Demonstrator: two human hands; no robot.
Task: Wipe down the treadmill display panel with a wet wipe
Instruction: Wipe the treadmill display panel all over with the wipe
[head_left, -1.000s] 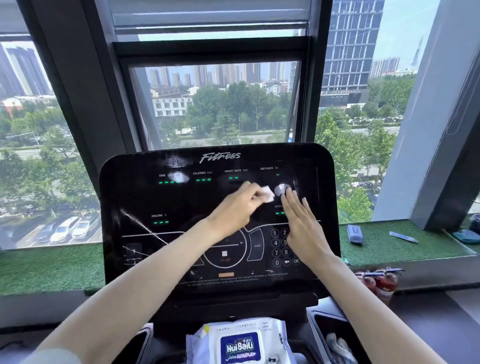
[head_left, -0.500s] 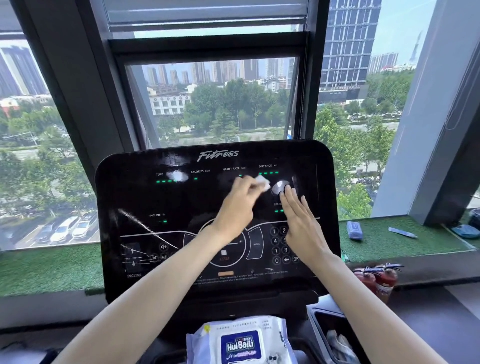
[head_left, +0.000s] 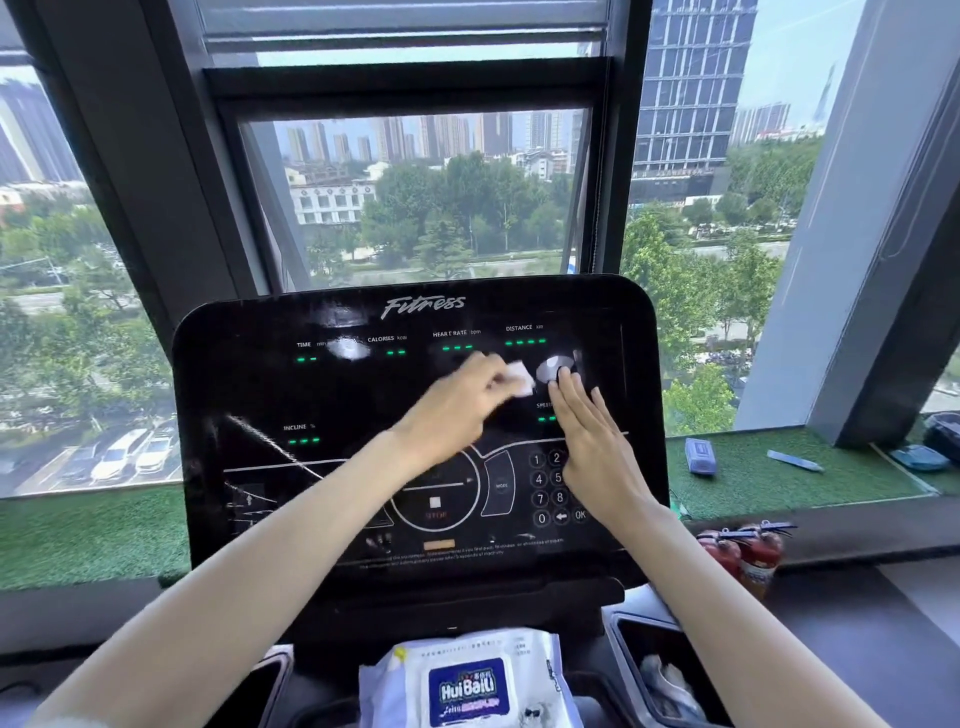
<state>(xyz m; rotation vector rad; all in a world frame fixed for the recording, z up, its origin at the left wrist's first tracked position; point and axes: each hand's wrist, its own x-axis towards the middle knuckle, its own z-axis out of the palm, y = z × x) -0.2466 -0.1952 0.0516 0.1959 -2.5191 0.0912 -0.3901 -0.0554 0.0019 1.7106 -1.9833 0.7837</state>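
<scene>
The glossy black treadmill display panel (head_left: 270, 395) stands in front of me with green readouts, a keypad and a STOP dial. My left hand (head_left: 457, 410) pinches a small white wet wipe (head_left: 521, 378) and presses it on the panel's upper middle, below the heart rate readout. My right hand (head_left: 597, 447) lies flat on the panel's right side with straight fingers, over the keypad, its fingertips close to the wipe.
A wet wipe pack (head_left: 467, 680) lies in the console tray below the panel. The right cup holder (head_left: 665, 675) contains crumpled white material. Beyond are windows, a green turf ledge (head_left: 779, 478) with small items, and red fire extinguishers (head_left: 743, 556) at right.
My left hand with the wipe has shifted slightly up and to the right across the panel. My right hand stays flat in the same spot. The camera view tilted a little.
</scene>
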